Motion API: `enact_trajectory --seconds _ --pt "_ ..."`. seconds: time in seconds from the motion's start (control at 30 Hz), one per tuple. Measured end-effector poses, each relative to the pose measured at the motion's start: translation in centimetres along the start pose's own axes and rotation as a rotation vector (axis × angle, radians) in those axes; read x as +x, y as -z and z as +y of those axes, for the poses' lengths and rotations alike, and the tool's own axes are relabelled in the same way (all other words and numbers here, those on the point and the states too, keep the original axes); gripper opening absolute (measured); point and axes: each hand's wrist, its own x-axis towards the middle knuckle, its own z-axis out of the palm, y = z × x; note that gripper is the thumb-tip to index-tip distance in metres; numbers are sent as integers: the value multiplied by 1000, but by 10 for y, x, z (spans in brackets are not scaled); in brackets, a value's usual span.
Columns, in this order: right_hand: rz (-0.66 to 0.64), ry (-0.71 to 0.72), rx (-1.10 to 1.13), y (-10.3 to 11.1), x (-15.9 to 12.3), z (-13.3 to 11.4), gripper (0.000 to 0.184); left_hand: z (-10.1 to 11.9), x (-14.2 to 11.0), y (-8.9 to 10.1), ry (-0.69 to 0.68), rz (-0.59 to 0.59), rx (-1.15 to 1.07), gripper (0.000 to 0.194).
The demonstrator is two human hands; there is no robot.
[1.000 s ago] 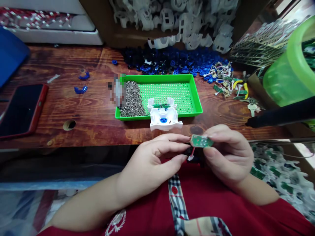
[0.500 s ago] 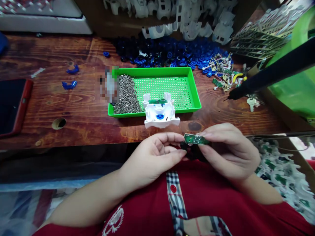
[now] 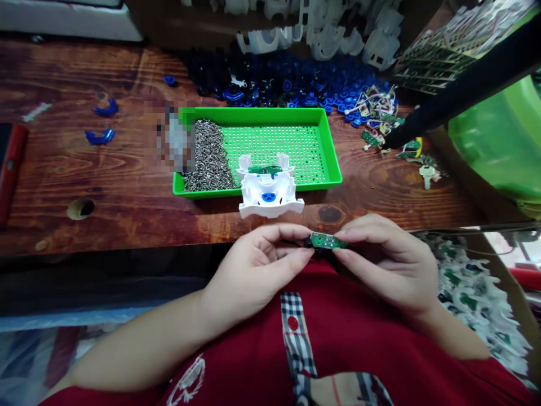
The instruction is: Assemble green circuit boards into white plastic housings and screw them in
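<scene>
Circuit board (image 3: 324, 241) on near side of green tray (image 3: 333, 155), just beyond tabletop (image 3: 139, 186) edge. Right hand (image 3: 384, 262): grip clamped on board's right end. Left hand (image 3: 260, 265): grip pinched on dark part (image 3: 309, 241), mostly hidden, at board's left end. Loosened pinch could drop board off tabletop; knuckle bump could topple white housing (image 3: 273, 207) at tray's near rim.

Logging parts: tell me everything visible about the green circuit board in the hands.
The green circuit board is thin and oblong, its visible face dotted with pale, solder-like spots. Its long side runs left-right near the table's front edge. The right hand pinches its right end; the left hand is at its left end, beside a dark part, contact there unclear. Underside hidden.
</scene>
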Motion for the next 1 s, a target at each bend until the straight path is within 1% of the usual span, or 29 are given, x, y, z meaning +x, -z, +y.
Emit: enact_trajectory --seconds 0.2,0.47,0.6,0.67,0.8,1.0 --pt "-28 -112 -32 -1 -1 -6 29 -2 5 1 -18 29 54 20" --pt "6 -162 22 -9 -5 -4 24 -6 8 2 -31 42 128 23" --pt "29 -157 29 -13 -7 -1 26 -6 10 3 -41 32 194 29" --pt "47 -142 27 -15 -7 0 27 -6 11 4 -68 28 238 29" --pt "77 -99 -18 -19 -8 2 28 -7 13 4 -138 47 310 26" --pt "91 -113 -63 -23 -9 6 28 -10 18 6 -189 102 320 19"
